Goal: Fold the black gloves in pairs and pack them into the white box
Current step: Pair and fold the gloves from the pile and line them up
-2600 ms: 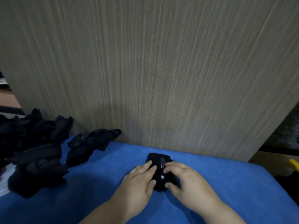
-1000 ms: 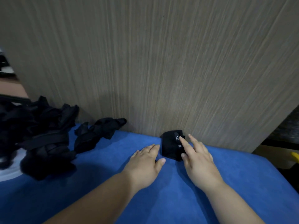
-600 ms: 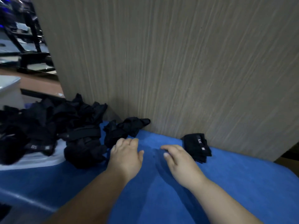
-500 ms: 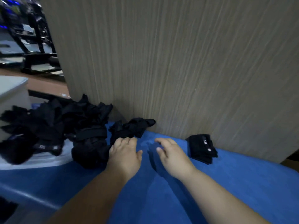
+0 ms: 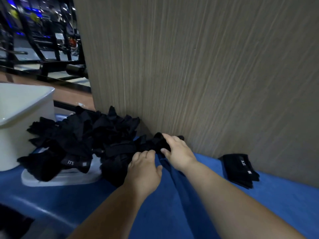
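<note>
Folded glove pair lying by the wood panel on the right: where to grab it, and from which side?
Pinch the folded pair across its long sides near the middle, coming from above on the near side. It lies flat on the blue mat with its far end up at the wood panel, so that side is likely blocked. Spanning all layers should keep the fold shut.

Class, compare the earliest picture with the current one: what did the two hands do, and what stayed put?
The folded pair was pushed back to the panel and let go; both hands moved left. The right hand now grips a loose glove beside the pile; the left hand touches it, grip unclear. The pile stayed put.
</note>
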Demonstrator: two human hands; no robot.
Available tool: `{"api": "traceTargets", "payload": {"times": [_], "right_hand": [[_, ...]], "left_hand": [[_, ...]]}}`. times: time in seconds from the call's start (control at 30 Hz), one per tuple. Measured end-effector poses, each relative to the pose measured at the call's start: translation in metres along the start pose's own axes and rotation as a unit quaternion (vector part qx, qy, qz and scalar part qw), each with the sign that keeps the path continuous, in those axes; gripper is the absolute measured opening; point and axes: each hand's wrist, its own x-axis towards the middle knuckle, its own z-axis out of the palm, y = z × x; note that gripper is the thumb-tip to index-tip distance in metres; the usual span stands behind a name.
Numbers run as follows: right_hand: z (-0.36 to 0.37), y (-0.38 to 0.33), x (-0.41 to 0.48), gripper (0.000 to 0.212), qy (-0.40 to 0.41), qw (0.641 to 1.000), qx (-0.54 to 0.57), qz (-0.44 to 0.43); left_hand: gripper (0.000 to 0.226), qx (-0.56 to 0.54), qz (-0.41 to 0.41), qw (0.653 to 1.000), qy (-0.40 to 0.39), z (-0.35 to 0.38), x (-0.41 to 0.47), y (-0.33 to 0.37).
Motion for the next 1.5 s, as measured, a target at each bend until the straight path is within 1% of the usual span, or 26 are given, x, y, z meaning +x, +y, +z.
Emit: {"api": "traceTargets", "payload": {"times": [0.1, 0.17, 0.27, 0.4, 0.47, 0.5, 0.6, 0.67, 0.77, 0.87, 0.97, 1.0, 1.07, 1.13, 1.17, 1.23, 1.3, 1.33, 1.37, 1.43, 1.5], "right_hand": [[-0.003, -0.003, -0.001, 0.033, 0.043, 0.997, -0.063, -0.019], [-0.006, -0.005, -0.003, 0.027, 0.082, 0.990, -0.110, -0.042], [-0.015, -0.005, -0.012, 0.027, 0.131, 0.980, -0.148, -0.035], [-0.035, 0.003, -0.037, 0.028, 0.164, 0.972, -0.166, 0.012], [-0.045, 0.008, -0.052, 0.028, 0.158, 0.976, -0.134, 0.062], [-0.050, 0.010, -0.059, 0.027, 0.148, 0.980, -0.096, 0.092], [-0.065, 0.017, -0.083, 0.022, 0.107, 0.978, 0.075, 0.161], [-0.071, 0.022, -0.100, 0.023, 0.099, 0.972, 0.134, 0.164], [-0.081, 0.030, -0.126, 0.025, 0.103, 0.958, 0.208, 0.168], [-0.088, 0.038, -0.151, 0.033, 0.093, 0.923, 0.322, 0.191], [-0.097, 0.038, -0.178, 0.025, 0.048, 0.885, 0.424, 0.189], [-0.100, 0.038, -0.186, 0.023, 0.027, 0.870, 0.457, 0.183], [-0.103, 0.041, -0.200, 0.030, -0.005, 0.848, 0.503, 0.166], [-0.104, 0.048, -0.209, 0.040, -0.002, 0.836, 0.525, 0.158], [-0.103, 0.051, -0.212, 0.043, 0.014, 0.836, 0.525, 0.158], [-0.101, 0.059, -0.214, 0.037, 0.054, 0.844, 0.507, 0.165], [-0.098, 0.068, -0.213, 0.027, 0.078, 0.860, 0.478, 0.161], [-0.097, 0.073, -0.213, 0.029, 0.079, 0.870, 0.462, 0.152], [-0.097, 0.076, -0.212, 0.038, 0.073, 0.878, 0.453, 0.136], [-0.097, 0.080, -0.211, 0.056, 0.035, 0.884, 0.456, 0.094], [-0.096, 0.083, -0.210, 0.060, -0.010, 0.880, 0.471, 0.054]], "left_hand": [[0.057, -0.008, -0.005, 1.000, 0.002, 0.000, 0.002, 0.002], [0.057, -0.015, -0.011, 1.000, 0.005, 0.000, 0.003, 0.005], [0.057, -0.014, -0.016, 1.000, 0.000, 0.000, 0.003, 0.008], [0.055, 0.006, -0.008, 1.000, -0.003, 0.001, 0.001, 0.016], [0.055, 0.010, 0.008, 1.000, -0.004, 0.003, -0.002, 0.027], [0.055, 0.005, 0.015, 1.000, -0.010, 0.005, -0.005, 0.033], [0.054, -0.041, 0.027, 0.997, -0.058, 0.011, -0.013, 0.052], [0.047, -0.082, 0.030, 0.993, -0.085, 0.015, -0.019, 0.062], [0.028, -0.176, 0.045, 0.978, -0.098, 0.020, -0.027, 0.076], [0.019, -0.269, 0.047, 0.953, -0.127, 0.021, -0.039, 0.091], [0.028, -0.375, 0.050, 0.906, -0.188, 0.023, -0.051, 0.102], [0.027, -0.394, 0.054, 0.895, -0.205, 0.024, -0.054, 0.106], [0.020, -0.424, 0.058, 0.875, -0.226, 0.024, -0.058, 0.111], [0.015, -0.458, 0.054, 0.854, -0.239, 0.024, -0.060, 0.114], [0.013, -0.475, 0.047, 0.844, -0.246, 0.023, -0.061, 0.115], [0.015, -0.502, 0.025, 0.824, -0.262, 0.023, -0.061, 0.115], [0.016, -0.531, 0.003, 0.800, -0.280, 0.022, -0.060, 0.115], [0.017, -0.548, -0.001, 0.783, -0.293, 0.022, -0.059, 0.115], [0.019, -0.563, -0.003, 0.766, -0.309, 0.022, -0.058, 0.115], [0.025, -0.586, -0.009, 0.734, -0.342, 0.022, -0.057, 0.115], [0.026, -0.607, -0.014, 0.703, -0.369, 0.022, -0.055, 0.115]]}}
